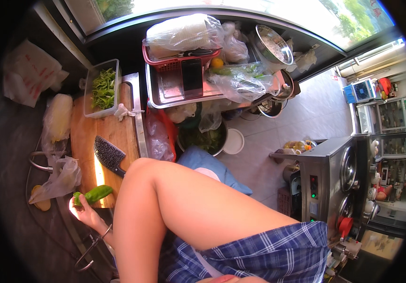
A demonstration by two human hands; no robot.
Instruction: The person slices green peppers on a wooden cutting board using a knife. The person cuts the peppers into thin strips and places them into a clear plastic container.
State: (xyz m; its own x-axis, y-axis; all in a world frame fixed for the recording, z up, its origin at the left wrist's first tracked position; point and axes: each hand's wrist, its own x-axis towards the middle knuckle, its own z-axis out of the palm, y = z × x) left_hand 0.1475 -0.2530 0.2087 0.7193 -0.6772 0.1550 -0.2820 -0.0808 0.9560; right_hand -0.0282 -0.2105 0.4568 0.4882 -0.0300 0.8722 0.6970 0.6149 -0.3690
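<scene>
At the lower left, my left hand (pixel 87 215) grips a long green pepper (pixel 98 193) by one end. The pepper is above the near end of a wooden cutting board (pixel 82 141). On the board lies a cleaver (pixel 109 152) with a dark textured blade, its handle partly hidden by my bent right arm. That arm crosses close in front of the camera, and my right hand is out of view. A clear plastic container (pixel 117 85) of cut green peppers (pixel 104 90) stands at the board's far end.
Left of the board are a bagged napa cabbage (pixel 58 115) and a metal faucet (pixel 38 155). A metal tray (pixel 167 88) holds a red basket (pixel 164 65), a phone (pixel 192 78) and bagged vegetables (pixel 242 78). A pot of greens (pixel 203 139) stands below; a steel stove (pixel 316 177) is at right.
</scene>
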